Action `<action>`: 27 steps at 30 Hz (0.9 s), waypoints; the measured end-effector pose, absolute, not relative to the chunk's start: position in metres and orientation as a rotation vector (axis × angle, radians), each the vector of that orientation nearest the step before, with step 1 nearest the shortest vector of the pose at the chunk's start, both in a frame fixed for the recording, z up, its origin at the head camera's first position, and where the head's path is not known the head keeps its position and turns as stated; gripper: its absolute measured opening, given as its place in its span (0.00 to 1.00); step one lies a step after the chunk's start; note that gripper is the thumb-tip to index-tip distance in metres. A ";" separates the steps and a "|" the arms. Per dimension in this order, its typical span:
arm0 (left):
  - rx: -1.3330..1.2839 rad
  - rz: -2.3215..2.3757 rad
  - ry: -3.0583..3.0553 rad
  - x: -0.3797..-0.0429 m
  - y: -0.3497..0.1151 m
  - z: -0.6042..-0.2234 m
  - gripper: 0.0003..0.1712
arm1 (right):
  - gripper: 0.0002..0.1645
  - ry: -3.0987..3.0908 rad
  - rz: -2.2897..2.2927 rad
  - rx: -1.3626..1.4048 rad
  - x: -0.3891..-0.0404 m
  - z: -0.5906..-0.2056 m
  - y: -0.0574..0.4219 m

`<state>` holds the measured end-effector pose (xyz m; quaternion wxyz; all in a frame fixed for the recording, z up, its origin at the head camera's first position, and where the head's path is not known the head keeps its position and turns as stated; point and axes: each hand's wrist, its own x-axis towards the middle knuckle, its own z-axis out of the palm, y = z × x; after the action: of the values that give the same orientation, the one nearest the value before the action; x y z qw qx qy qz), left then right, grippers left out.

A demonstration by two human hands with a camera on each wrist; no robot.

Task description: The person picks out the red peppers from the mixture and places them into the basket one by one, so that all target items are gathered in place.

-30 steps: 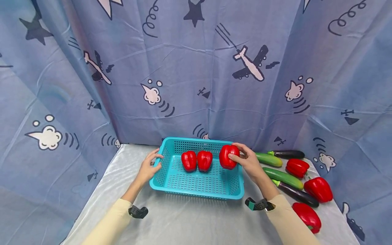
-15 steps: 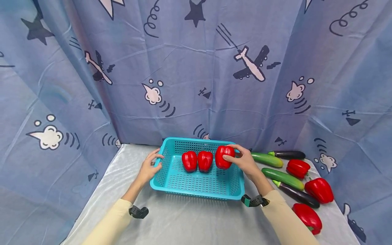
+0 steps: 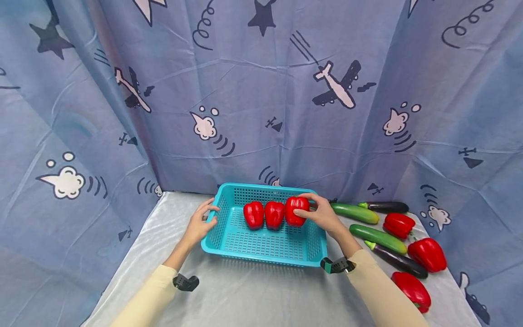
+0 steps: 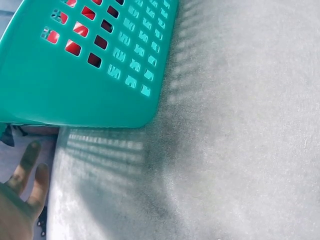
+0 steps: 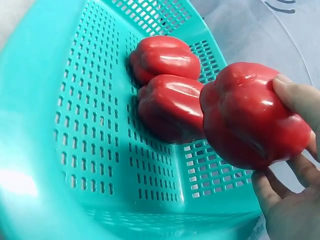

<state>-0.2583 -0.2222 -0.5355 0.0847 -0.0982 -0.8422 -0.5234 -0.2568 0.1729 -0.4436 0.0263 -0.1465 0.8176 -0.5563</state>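
Note:
My right hand (image 3: pixel 325 217) grips a red bell pepper (image 3: pixel 294 210) over the right part of a turquoise plastic basket (image 3: pixel 261 258). Its thumb lies on the near side of the pepper, with the fingers behind and under. Two more red bell peppers, one on the left (image 3: pixel 254 215) and one in the middle (image 3: pixel 274 215), lie side by side on the basket floor. The held pepper (image 5: pixel 252 117) is close beside the middle one. At the basket's left rim is my left hand (image 3: pixel 198 226), fingers and thumb spread, holding nothing; two fingers (image 4: pixel 39 185) show straight in the left wrist view.
To the right of the basket lie two green zucchinis (image 3: pixel 377 237), two dark eggplants (image 3: pixel 398 260) and three red bell peppers (image 3: pixel 426 254). A white cloth (image 3: pixel 253 295) covers the table. A blue patterned curtain (image 3: pixel 253 118) hangs behind and at both sides.
My right hand has carried its bell pepper leftward and slightly down, beside the middle pepper. The left hand has stayed at the basket's left rim.

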 end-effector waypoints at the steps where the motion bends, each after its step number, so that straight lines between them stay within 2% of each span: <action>1: -0.293 -1.559 -2.513 -0.258 -0.222 -0.535 0.16 | 0.31 2.528 -1.714 -0.467 -0.258 -0.444 0.173; 14: -0.300 -1.579 -2.499 -0.257 -0.223 -0.534 0.15 | 0.29 2.596 -1.680 -0.519 -0.264 -0.449 0.168; 21: -0.289 -1.568 -2.511 -0.258 -0.222 -0.536 0.15 | 0.32 2.618 -1.659 -0.484 -0.282 -0.479 0.173; 27: -0.284 -1.570 -2.509 -0.259 -0.222 -0.537 0.15 | 0.33 2.638 -1.651 -0.523 -0.289 -0.488 0.171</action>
<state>-0.2593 -0.2221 -0.5371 0.0839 -0.0951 -0.8409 -0.5262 -0.2893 0.1709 -0.4878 -0.0070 -0.1658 0.8359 -0.5232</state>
